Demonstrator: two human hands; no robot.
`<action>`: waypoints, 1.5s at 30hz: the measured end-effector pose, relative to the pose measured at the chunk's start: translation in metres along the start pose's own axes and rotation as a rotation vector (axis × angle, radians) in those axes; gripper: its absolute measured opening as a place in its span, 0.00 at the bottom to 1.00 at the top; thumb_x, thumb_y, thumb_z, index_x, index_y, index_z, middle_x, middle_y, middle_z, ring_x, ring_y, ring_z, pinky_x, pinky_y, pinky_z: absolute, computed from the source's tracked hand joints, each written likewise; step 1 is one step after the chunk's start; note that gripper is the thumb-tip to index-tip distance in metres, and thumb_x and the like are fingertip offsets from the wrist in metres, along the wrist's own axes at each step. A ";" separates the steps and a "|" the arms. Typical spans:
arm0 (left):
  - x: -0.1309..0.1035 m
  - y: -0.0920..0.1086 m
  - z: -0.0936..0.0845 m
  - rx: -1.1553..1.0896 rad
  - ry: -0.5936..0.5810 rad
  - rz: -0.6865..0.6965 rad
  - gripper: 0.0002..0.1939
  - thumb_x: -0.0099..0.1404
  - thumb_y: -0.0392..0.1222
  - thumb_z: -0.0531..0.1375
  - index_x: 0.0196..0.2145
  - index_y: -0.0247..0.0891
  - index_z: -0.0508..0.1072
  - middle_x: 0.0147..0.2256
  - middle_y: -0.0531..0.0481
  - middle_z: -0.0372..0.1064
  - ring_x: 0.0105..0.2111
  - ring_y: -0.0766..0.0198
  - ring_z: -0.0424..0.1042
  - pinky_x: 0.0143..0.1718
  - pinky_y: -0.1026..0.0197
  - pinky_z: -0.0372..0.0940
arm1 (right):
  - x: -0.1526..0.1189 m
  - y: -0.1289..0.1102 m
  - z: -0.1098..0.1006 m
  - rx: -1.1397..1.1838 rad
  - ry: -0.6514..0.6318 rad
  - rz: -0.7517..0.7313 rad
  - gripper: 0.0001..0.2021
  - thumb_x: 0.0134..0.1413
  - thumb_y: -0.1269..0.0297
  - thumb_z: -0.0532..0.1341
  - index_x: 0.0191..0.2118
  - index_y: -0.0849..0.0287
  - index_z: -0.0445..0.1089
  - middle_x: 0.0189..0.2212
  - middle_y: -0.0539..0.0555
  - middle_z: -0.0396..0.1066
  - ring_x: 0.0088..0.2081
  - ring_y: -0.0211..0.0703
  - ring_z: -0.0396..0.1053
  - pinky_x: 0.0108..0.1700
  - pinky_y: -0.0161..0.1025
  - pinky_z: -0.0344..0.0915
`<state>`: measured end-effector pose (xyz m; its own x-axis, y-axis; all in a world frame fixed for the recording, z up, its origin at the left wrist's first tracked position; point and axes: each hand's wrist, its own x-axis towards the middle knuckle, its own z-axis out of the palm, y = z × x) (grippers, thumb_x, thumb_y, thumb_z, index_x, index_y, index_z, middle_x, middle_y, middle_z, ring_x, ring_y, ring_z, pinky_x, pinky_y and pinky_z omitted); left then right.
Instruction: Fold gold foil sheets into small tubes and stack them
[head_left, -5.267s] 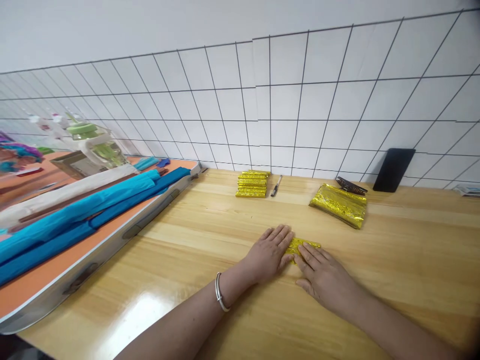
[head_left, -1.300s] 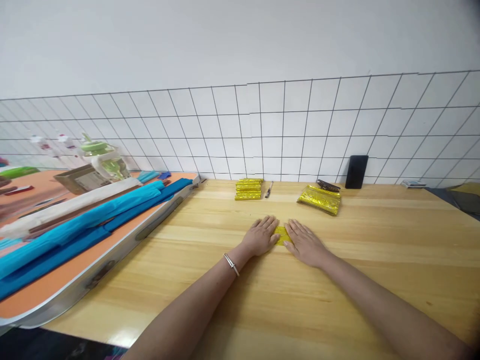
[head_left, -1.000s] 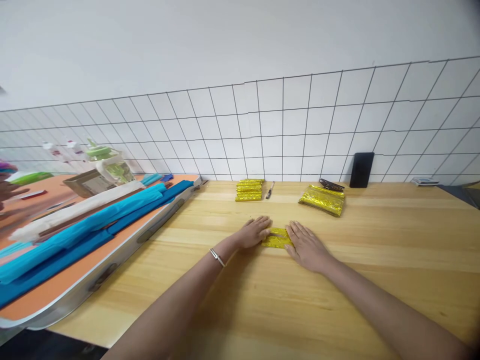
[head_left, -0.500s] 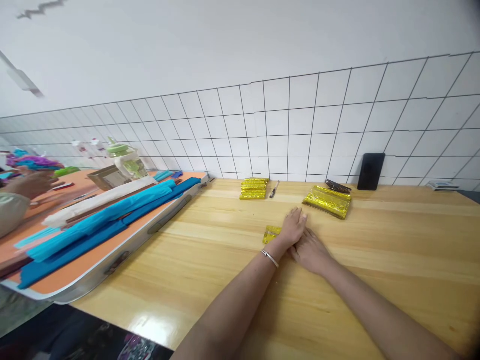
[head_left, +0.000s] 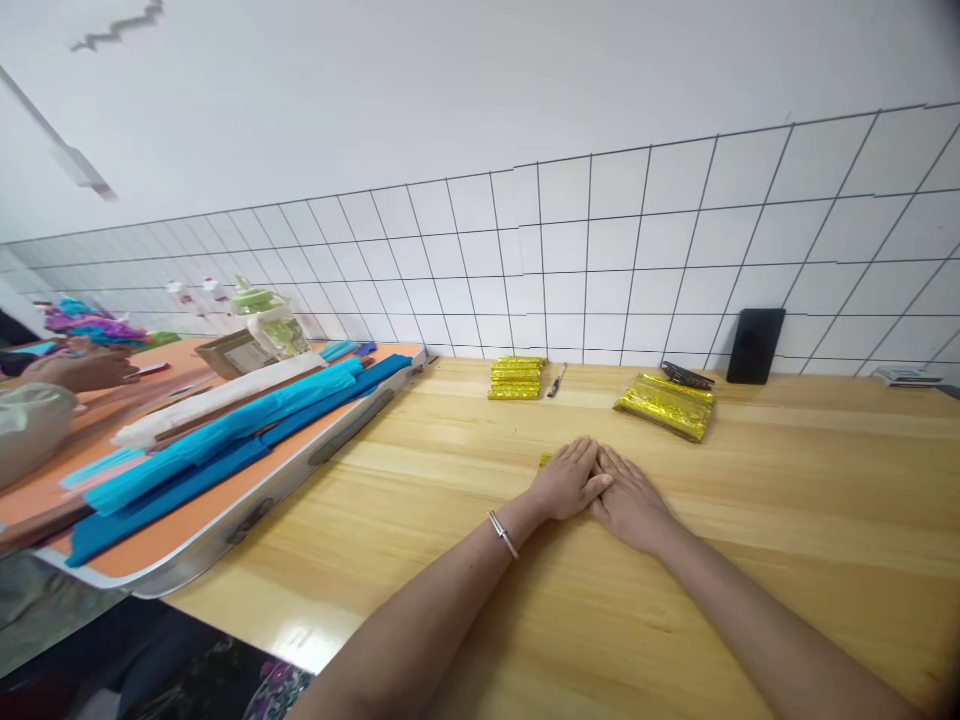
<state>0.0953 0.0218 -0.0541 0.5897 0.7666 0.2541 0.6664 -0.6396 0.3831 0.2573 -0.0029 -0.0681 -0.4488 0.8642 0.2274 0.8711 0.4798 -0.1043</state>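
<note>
Side by side on the wooden table (head_left: 450, 540), both my hands lie flat with fingers stretched out. My left hand (head_left: 568, 480) covers most of a piece of gold foil (head_left: 545, 460); only a small corner shows past its fingers. My right hand (head_left: 631, 502) presses down beside it, touching the left thumb; what lies under it is hidden. Farther back is a stack of folded gold foil strips (head_left: 517, 379), with a pen (head_left: 557, 380) to its right. A larger gold foil packet (head_left: 666, 405) lies beyond my right hand.
A black stapler-like object (head_left: 686, 375) and a black phone-like slab (head_left: 755, 345) stand near the tiled wall (head_left: 600, 235). At left, an orange-topped table (head_left: 176, 510) holds blue crepe-like rolls (head_left: 225, 475), a green-lidded bottle (head_left: 266, 318) and another person's hand (head_left: 82, 368).
My left hand has slid left and flattened beside the right hand, off its fingers. More of the gold foil piece is now covered. The view has shifted slightly.
</note>
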 end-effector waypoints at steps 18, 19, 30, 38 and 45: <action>-0.053 -0.023 -0.027 0.270 -0.094 0.050 0.28 0.69 0.51 0.41 0.63 0.36 0.46 0.63 0.44 0.40 0.63 0.58 0.39 0.61 0.54 0.41 | -0.004 -0.019 -0.012 -0.023 0.007 -0.028 0.32 0.61 0.49 0.42 0.64 0.65 0.44 0.65 0.58 0.36 0.65 0.49 0.33 0.64 0.49 0.36; -0.052 -0.023 -0.027 0.273 -0.099 0.051 0.29 0.69 0.51 0.41 0.63 0.36 0.46 0.63 0.44 0.40 0.63 0.58 0.39 0.61 0.54 0.40 | -0.004 -0.022 -0.013 -0.015 -0.013 -0.055 0.32 0.61 0.49 0.41 0.64 0.65 0.43 0.65 0.58 0.36 0.65 0.49 0.33 0.64 0.50 0.37; -0.065 -0.014 -0.044 0.323 -0.166 0.036 0.30 0.69 0.54 0.39 0.63 0.36 0.46 0.63 0.41 0.42 0.63 0.55 0.42 0.60 0.50 0.42 | -0.002 -0.013 -0.028 0.125 -0.189 -0.252 0.33 0.61 0.46 0.42 0.65 0.59 0.37 0.65 0.56 0.35 0.65 0.49 0.34 0.63 0.49 0.40; -0.071 0.014 -0.053 0.354 -0.256 0.042 0.33 0.67 0.59 0.39 0.62 0.35 0.49 0.62 0.39 0.46 0.61 0.50 0.46 0.56 0.49 0.48 | 0.005 0.025 -0.028 0.198 -0.203 -0.239 0.28 0.62 0.50 0.44 0.64 0.55 0.45 0.64 0.54 0.42 0.64 0.47 0.40 0.63 0.49 0.39; -0.073 0.038 -0.052 0.326 -0.300 0.081 0.32 0.66 0.60 0.42 0.61 0.38 0.52 0.60 0.41 0.50 0.56 0.50 0.53 0.53 0.50 0.53 | 0.005 0.038 -0.021 0.132 -0.128 -0.093 0.26 0.63 0.55 0.44 0.64 0.57 0.48 0.64 0.55 0.44 0.64 0.47 0.41 0.63 0.49 0.41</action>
<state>0.0539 -0.0550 -0.0119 0.7198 0.6940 -0.0156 0.6935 -0.7179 0.0607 0.2927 0.0165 -0.0510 -0.5548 0.8235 0.1184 0.7949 0.5667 -0.2168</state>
